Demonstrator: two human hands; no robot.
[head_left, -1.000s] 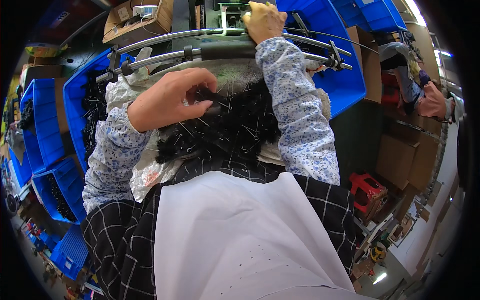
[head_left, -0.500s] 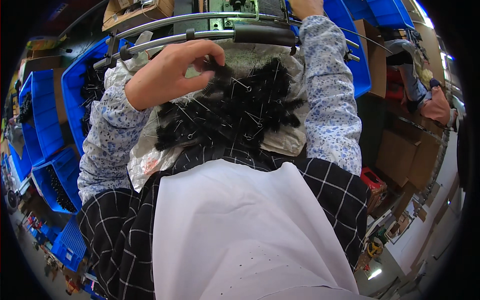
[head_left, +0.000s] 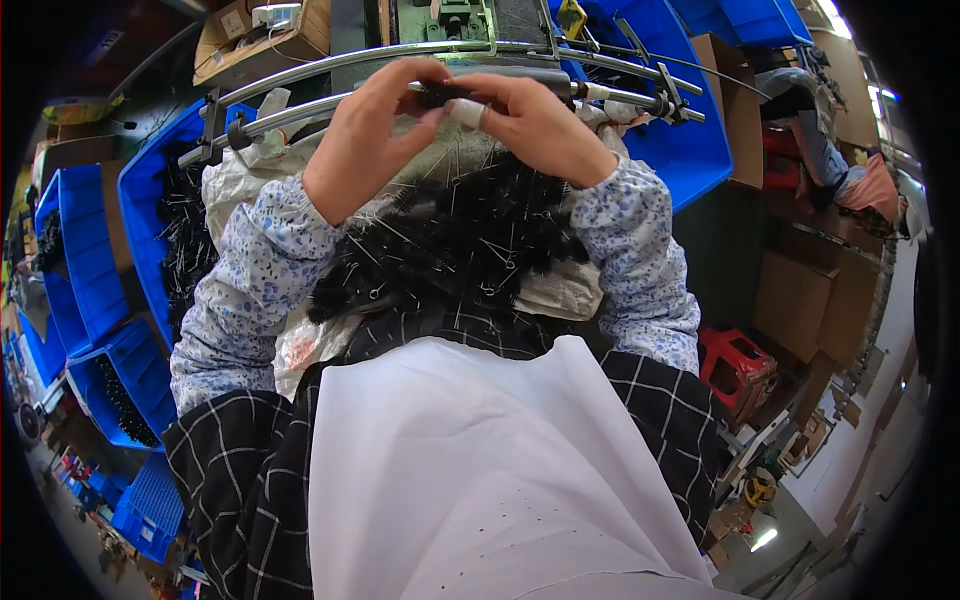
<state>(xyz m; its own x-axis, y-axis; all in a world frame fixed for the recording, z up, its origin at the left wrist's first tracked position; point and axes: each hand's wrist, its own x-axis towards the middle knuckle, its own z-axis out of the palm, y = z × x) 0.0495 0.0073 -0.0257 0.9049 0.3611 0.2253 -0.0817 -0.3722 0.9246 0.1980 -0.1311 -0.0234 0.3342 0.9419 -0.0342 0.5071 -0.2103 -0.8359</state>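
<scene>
Brush (head_left: 432, 94) (black) between both grips (head_left: 368, 138) (head_left: 545, 125)

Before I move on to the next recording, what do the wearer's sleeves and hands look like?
White sleeves with a blue floral print reach both wrists. The left hand appears ungloved; the right hand has what looks like a white wrap on one digit.

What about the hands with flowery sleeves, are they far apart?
No, the left hand and right hand are close together near the pile of black brushes.
</scene>
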